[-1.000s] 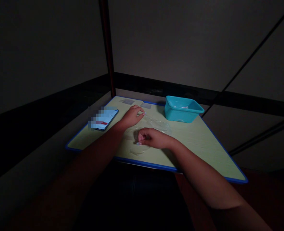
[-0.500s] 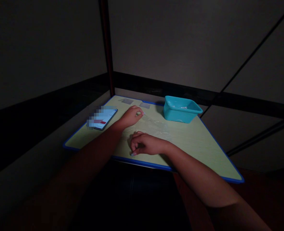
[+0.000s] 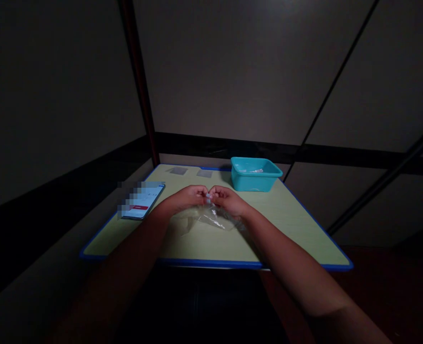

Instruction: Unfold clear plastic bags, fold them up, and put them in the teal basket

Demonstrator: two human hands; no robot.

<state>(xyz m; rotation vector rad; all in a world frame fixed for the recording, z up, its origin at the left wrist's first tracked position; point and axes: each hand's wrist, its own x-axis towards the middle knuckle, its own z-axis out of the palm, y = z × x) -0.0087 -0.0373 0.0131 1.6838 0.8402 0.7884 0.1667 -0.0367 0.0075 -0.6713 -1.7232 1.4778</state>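
Over the middle of the table, my left hand [image 3: 193, 195] and my right hand [image 3: 227, 199] meet with fingertips almost touching. Both are closed in a pinch on a clear plastic bag [image 3: 214, 220], thin and crinkled. Its film hangs from the fingers toward me and spreads over the tabletop, catching the light. The fingertips cover the part of the bag that they grip.
A turquoise plastic basket [image 3: 256, 181] with some clear and pinkish items inside stands at the back right. At the left lies a phone [image 3: 145, 200], its screen lit. Two flat greyish pieces [image 3: 204, 173] lie by the far edge of the blue-rimmed table [image 3: 211, 253]. Walls stand behind and left.
My right hand has moved away from me to meet my left. The clear bag, flat on the table before, is now gathered up between both hands. The view has shifted.
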